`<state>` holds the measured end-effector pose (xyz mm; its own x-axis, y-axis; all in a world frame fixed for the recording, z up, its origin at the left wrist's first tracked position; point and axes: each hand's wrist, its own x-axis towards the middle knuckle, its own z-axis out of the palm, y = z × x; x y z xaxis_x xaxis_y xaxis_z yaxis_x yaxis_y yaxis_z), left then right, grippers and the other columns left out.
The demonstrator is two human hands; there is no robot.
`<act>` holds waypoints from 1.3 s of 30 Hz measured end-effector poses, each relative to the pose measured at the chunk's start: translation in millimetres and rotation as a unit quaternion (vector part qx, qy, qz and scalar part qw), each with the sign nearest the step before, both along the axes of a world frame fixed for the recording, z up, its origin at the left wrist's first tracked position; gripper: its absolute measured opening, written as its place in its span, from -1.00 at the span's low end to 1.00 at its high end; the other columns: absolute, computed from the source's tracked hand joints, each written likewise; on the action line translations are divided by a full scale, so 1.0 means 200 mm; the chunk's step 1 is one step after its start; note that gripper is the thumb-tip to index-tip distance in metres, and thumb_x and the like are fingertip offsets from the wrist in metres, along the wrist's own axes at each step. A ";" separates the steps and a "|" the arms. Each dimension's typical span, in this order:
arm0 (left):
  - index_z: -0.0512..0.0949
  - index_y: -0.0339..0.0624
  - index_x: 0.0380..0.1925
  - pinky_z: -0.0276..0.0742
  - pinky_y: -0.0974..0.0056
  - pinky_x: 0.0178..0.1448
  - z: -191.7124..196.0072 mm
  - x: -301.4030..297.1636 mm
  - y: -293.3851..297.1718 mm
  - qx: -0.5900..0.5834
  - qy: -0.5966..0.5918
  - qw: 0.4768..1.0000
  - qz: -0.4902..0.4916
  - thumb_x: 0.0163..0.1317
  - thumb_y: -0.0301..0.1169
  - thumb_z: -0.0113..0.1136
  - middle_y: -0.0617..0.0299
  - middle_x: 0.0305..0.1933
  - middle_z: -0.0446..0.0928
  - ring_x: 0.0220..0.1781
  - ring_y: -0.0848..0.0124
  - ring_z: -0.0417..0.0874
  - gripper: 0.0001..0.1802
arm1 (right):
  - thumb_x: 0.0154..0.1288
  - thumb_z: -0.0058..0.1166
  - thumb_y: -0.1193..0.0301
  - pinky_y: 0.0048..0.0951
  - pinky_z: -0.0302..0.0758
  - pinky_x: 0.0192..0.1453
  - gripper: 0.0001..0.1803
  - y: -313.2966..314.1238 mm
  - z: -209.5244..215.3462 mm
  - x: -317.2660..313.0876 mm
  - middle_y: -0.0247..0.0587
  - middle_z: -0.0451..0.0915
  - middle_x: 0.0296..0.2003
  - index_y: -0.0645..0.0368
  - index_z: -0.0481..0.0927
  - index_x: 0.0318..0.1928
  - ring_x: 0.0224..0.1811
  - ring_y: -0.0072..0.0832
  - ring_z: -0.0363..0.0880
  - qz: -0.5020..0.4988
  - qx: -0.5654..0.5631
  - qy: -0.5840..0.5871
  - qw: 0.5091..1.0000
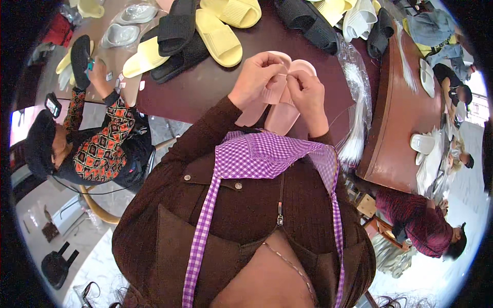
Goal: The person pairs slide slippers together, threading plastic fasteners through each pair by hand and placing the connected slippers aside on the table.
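A pair of pink slippers (282, 114) lies side by side on the dark red table in front of me, toes partly covered by my hands. My left hand (261, 78) is over the left slipper's strap, thumb and forefinger pinched. Close beside it, my right hand (308, 95) is over the right slipper, its fingertips pinched as well. Between the two sets of fingertips a thin white tie (284, 75) just shows; most of it is hidden by the fingers. To the right, a bundle of long thin white ties (354, 136) lies in clear plastic and hangs over the table's edge.
Black slippers (177, 28) and yellow slippers (220, 41) lie piled at the far side, with more black ones (308, 23) at the far right. A co-worker (105, 136) sits at my left, handling a black slipper. Another table (405, 118) curves along the right.
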<state>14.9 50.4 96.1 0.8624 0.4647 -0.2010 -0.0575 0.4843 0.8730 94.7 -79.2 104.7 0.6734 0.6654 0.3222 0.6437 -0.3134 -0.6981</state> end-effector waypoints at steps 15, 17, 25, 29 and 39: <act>0.55 -0.31 -0.31 0.33 0.55 -0.47 -0.06 0.02 0.00 0.097 0.002 0.995 -0.013 0.13 -0.52 0.11 0.34 -0.42 0.50 -0.51 0.65 0.42 -0.87 | 0.11 0.10 0.44 -0.41 0.48 -0.36 -0.90 0.04 -0.07 0.07 -0.10 0.58 -0.49 0.17 0.58 -0.33 -0.47 -0.33 0.59 0.033 0.055 -0.034 0.997; 0.56 -0.30 -0.30 0.35 0.55 -0.44 -0.05 -0.01 0.03 0.081 0.020 0.997 -0.002 0.14 -0.52 0.09 0.35 -0.41 0.51 -0.48 0.65 0.43 -0.86 | 0.11 0.06 0.47 -0.35 0.46 -0.34 -0.90 0.04 -0.07 0.06 -0.03 0.55 -0.46 0.22 0.56 -0.35 -0.42 -0.23 0.55 0.029 0.087 -0.006 0.996; 0.56 -0.30 -0.39 0.35 0.50 -0.42 0.03 -0.01 0.03 0.061 -0.049 0.995 -0.054 0.10 -0.45 0.15 0.35 -0.48 0.47 -0.47 0.61 0.43 -0.87 | 0.14 0.03 0.52 -0.44 0.41 -0.36 -0.94 0.02 0.02 0.03 -0.05 0.48 -0.53 0.28 0.50 -0.41 -0.51 -0.36 0.47 0.038 0.070 0.056 0.995; 0.57 -0.30 -0.44 0.31 0.50 -0.50 0.05 -0.03 0.02 -0.014 -0.049 0.997 -0.056 0.06 -0.49 0.17 0.33 -0.53 0.46 -0.54 0.60 0.42 -0.91 | 0.16 -0.01 0.58 -0.60 0.36 -0.37 -0.98 0.01 0.00 0.05 -0.32 0.46 -0.48 0.28 0.47 -0.37 -0.44 -0.69 0.37 0.065 0.029 0.055 0.996; 0.56 -0.34 -0.47 0.30 0.51 -0.57 0.04 -0.02 0.08 0.005 -0.008 0.997 -0.073 -0.01 -0.55 0.18 0.29 -0.60 0.46 -0.60 0.60 0.42 -0.91 | 0.14 -0.04 0.61 -0.63 0.26 -0.40 -0.92 0.05 -0.02 0.09 -0.38 0.34 -0.55 0.28 0.38 -0.47 -0.48 -0.69 0.27 0.094 0.035 0.090 0.991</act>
<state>11.6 65.8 103.1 0.9240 0.3363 -0.1818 -0.0019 0.4795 0.8775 112.5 -68.7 100.3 0.5900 0.7649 0.2585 0.5495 -0.1459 -0.8226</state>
